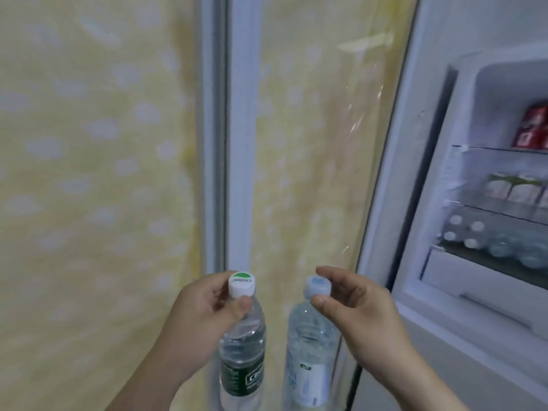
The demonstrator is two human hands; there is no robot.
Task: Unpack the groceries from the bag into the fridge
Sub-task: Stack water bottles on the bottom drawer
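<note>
The left hand point(204, 318) pinches a water bottle point(241, 348) just under its white cap point(241, 285), thumb in front and fingers curled behind the neck. The right hand point(355, 310) does the same with a second bottle point(308, 360), thumb and forefinger closed on either side of its pale blue cap point(317, 287). Both bottles hang upright, side by side and just apart, low in front of the person and to the left of the open fridge point(486, 203).

Both look full, so they are probably heavy for a two-finger hold. The plastic walls are thin and will likely dent if squeezed at the middle, and they may be slick. The neck ring under the cap is the stiff part and a fair place to carry from; a wrap around the labelled body would be steadier for setting them down. The right-hand bottle is blurred, so I cannot tell if the fingers sit on the cap itself or just beneath it.

Behind the hands stands a wall with a yellow spotted covering point(89, 173). Inside the fridge, red packs point(532, 129) sit on the top shelf, cartons point(516, 189) on the next, and other bottles point(480, 238) below, where these two would seem to belong.
</note>
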